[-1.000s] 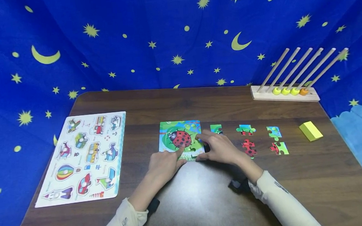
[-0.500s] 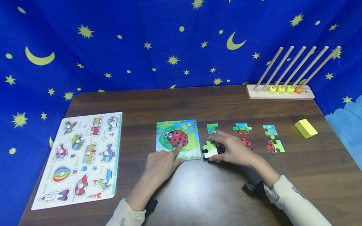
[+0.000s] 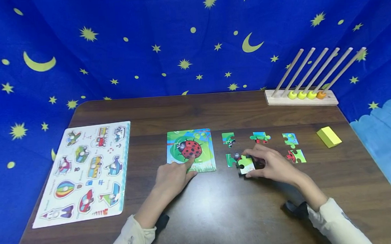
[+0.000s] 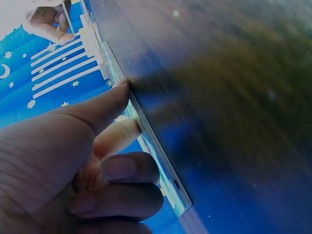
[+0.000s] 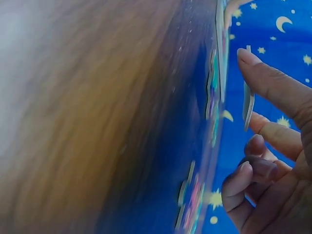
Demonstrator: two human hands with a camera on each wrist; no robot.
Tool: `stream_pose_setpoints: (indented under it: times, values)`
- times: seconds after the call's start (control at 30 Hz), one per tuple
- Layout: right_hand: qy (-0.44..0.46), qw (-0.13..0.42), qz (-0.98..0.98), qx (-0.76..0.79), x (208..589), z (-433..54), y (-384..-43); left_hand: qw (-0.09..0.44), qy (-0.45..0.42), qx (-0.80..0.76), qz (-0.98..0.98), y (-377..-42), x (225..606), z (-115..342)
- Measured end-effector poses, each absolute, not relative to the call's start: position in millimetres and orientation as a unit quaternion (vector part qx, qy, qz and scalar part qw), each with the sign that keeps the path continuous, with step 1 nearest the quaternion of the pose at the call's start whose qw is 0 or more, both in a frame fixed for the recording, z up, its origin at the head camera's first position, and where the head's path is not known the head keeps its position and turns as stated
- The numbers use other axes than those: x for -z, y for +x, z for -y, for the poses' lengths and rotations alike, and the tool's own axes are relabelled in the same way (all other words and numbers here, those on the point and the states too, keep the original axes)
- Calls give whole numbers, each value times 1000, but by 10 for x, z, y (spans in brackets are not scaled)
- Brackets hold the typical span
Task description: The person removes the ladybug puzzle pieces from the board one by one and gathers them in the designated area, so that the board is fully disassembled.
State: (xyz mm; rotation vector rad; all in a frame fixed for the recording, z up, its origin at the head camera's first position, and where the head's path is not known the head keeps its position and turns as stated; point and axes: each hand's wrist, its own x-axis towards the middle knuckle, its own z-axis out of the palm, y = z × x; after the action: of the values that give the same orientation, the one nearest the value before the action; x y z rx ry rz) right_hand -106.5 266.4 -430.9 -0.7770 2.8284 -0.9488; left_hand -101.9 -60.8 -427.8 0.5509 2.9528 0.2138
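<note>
The ladybug puzzle board [image 3: 176, 139] lies flat on the wooden table. My left hand [image 3: 174, 180] rests at its near side, the index finger pressing on the picture and the thumb at the front edge; in the left wrist view the other fingers curl loosely. To the board's right, my right hand [image 3: 273, 165] pinches a green and white puzzle piece [image 3: 246, 164] between thumb and fingers. In the right wrist view this piece [image 5: 248, 109] is held on edge, above the table. Beneath and beside it, another green puzzle piece [image 3: 230, 160] is partly hidden.
Loose puzzle pieces lie right of the board, including a top-left one [image 3: 228, 138], a middle one [image 3: 260, 137] and several more. A vehicle peg board [image 3: 92, 172] occupies the left. A yellow block [image 3: 329, 137] and a wooden peg stand [image 3: 302, 97] are at the right.
My right hand has lifted the green and white piece off the ladybug board and carried it right, over the loose pieces. The left hand has stayed on the board.
</note>
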Motion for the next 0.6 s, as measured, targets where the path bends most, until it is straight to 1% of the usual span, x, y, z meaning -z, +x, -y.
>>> stream_pose_setpoints:
  times: [0.17, 0.6]
  values:
    - [-249, 22, -917, 309, 4346, -2820, -1009, 64, 181, -76, -978, -1014, 4283, 607]
    - [-238, 30, -920, 312, 4365, -3230, -876, 75, 171, -72, -980, -1006, 4279, 603]
